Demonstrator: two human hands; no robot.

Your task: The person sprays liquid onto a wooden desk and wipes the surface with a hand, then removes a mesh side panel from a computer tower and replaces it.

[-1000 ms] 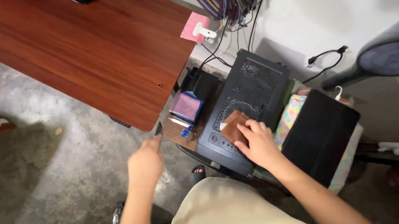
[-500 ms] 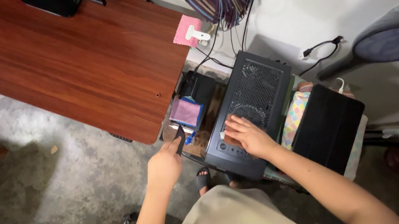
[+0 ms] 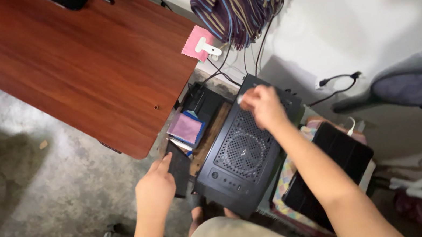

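Left hand (image 3: 156,188) clasped around a flat black panel (image 3: 179,168); right hand (image 3: 262,107) closed, atop the computer case (image 3: 242,152).

The desk (image 3: 67,61) fills the upper left of the frame; the computer case (image 3: 245,149) stands at centre, right of it, with a tablet case (image 3: 337,167) lower right.

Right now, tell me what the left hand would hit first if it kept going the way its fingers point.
Probably the pink and blue pad beside the computer case. The left hand already holds a flat black piece pointing there; depth is unclear.
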